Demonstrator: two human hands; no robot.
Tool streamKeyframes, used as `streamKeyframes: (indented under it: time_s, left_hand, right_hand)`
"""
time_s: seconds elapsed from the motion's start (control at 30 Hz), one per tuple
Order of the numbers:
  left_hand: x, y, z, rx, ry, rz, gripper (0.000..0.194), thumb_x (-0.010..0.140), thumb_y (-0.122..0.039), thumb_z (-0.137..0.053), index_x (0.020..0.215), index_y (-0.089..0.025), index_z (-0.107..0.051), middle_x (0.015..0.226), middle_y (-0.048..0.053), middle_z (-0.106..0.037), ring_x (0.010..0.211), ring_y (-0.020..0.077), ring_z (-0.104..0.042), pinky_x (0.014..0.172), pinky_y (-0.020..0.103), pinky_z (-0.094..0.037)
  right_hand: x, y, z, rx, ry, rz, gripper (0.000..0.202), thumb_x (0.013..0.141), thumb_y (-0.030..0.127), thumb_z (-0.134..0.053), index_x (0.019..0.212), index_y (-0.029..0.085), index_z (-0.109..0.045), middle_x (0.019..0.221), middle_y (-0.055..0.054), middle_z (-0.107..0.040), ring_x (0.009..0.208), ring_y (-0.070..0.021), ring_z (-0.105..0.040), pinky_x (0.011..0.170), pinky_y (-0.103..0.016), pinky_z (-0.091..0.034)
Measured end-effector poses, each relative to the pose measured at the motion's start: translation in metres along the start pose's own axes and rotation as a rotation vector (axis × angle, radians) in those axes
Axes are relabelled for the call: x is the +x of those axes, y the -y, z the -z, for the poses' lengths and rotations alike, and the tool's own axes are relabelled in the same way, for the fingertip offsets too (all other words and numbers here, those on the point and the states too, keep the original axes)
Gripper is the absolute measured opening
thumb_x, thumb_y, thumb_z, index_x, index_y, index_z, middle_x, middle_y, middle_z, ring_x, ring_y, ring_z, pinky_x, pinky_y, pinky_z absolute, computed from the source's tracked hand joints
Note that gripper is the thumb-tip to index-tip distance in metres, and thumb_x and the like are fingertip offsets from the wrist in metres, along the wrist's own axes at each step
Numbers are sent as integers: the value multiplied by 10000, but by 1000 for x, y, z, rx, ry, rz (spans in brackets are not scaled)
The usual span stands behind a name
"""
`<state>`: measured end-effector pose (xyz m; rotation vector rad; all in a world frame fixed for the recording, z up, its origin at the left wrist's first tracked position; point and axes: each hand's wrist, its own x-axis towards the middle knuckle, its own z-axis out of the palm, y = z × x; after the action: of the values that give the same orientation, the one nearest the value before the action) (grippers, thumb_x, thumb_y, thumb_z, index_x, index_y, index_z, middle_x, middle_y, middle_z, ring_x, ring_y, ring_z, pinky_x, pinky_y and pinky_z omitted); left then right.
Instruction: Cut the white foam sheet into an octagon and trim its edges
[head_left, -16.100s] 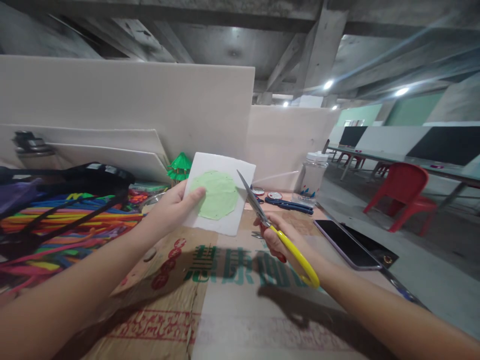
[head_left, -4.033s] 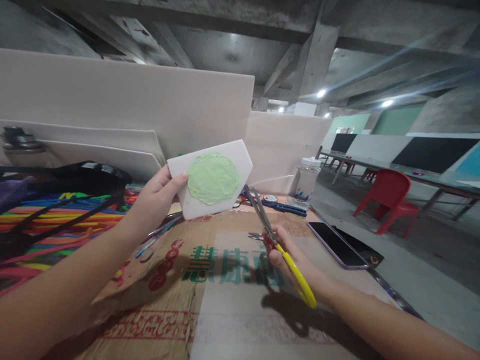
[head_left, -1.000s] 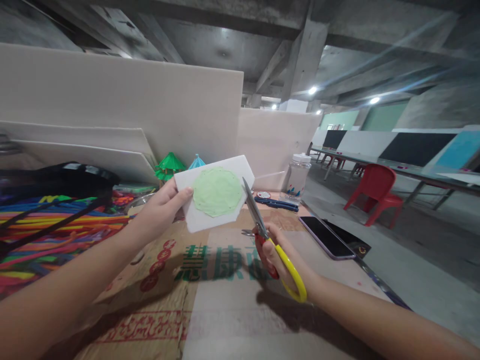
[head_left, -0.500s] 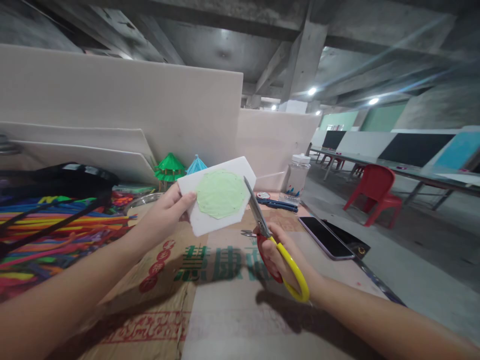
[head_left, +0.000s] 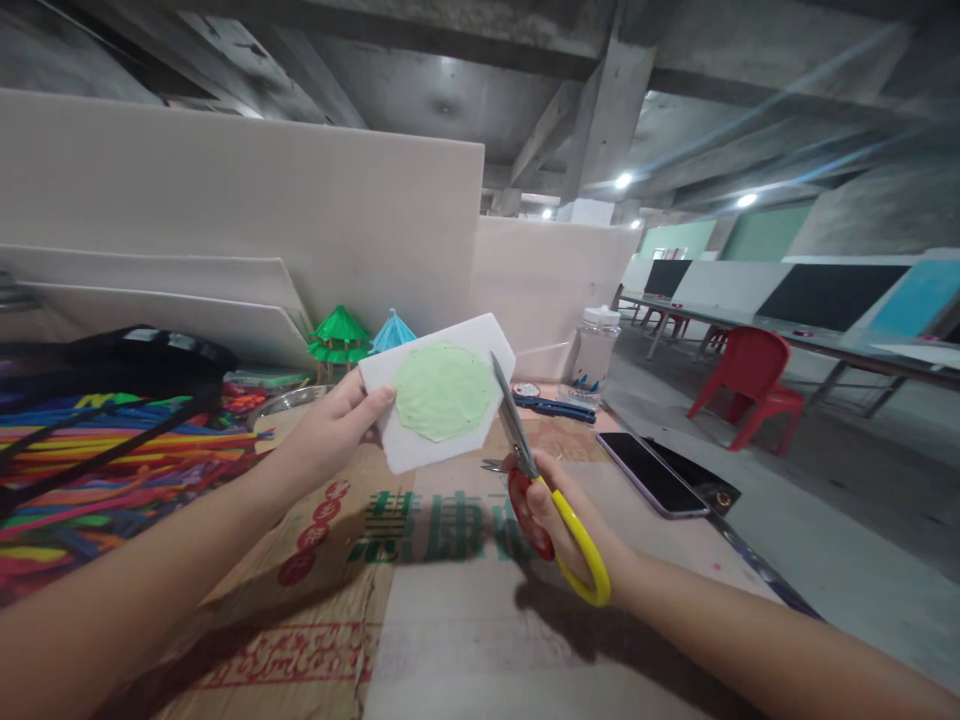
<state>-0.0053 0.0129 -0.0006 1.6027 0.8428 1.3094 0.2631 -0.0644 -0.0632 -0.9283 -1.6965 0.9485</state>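
Note:
My left hand [head_left: 352, 415] pinches the left edge of a white sheet [head_left: 409, 455] that looks like foam board or thick card. On its face lies a light green, roughly round piece [head_left: 442, 390] with small dark dots near its rim. My right hand [head_left: 559, 520] has its fingers closed in the handles of a pair of scissors [head_left: 566, 535], one handle yellow and the other red. The blades point up and meet the sheet's right side, beside the green piece. Whether the blades are fully closed is hard to make out.
Colourful pipe cleaners [head_left: 127, 470] lie on the left by a black bag [head_left: 150, 350]. Green [head_left: 339, 335] and blue [head_left: 393, 328] small paper-like pavilions stand behind. A clear bottle [head_left: 595, 355], dark blue pliers-like tool [head_left: 555, 407] and phone [head_left: 651, 475] sit right on the cardboard-covered table [head_left: 450, 640].
The scissors' handles have shifted slightly left and the red one has swung a little. The white sheet has moved very slightly to the right.

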Motion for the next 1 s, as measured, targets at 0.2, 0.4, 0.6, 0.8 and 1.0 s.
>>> streamKeyframes:
  time_s: [0.2, 0.4, 0.6, 0.8, 1.0]
  left_hand:
    - [-3, -6, 0, 110, 9, -58, 515, 818, -561, -674, 1158, -185, -584, 1007, 82, -709, 830, 253, -678, 598, 291, -563]
    - [-5, -9, -4, 112, 8, -58, 510, 804, -565, -678, 1123, -182, -570, 955, 68, -699, 731, 220, -666, 559, 287, -550]
    - [-3, -5, -8, 84, 6, -1, 454, 812, -505, -673, 1127, -191, -585, 840, 52, -704, 648, 211, -650, 497, 272, -497]
    - [-1, -1, -6, 77, 22, 6, 505, 818, -523, -659, 1183, -187, -563, 937, 68, -721, 671, 203, -658, 522, 272, -521]
    - [-6, -4, -9, 159, 68, -37, 402, 813, -551, -661, 1005, -208, -579, 811, 41, -690, 622, 208, -647, 495, 282, -514]
  right_hand:
    - [-1, 6, -1, 19, 4, -27, 517, 908, 707, -427, 1088, 223, -457, 636, 82, -364, 437, -55, -303, 394, -196, -286]
    - [-2, 12, -2, 98, 4, -64, 532, 889, 697, -487, 1118, 218, -465, 607, 95, -358, 400, -47, -297, 358, -183, -281]
    - [-1, 17, -2, 103, -42, -129, 553, 839, 706, -559, 1078, 215, -471, 554, 112, -372, 357, -37, -292, 336, -174, -275]
    - [0, 12, -2, 71, -42, -102, 549, 845, 708, -546, 1074, 213, -477, 564, 105, -375, 369, -39, -294, 342, -173, -263]
    - [1, 7, -2, 109, -11, -57, 491, 902, 697, -457, 1045, 227, -449, 621, 87, -369, 406, -50, -313, 362, -179, -287]
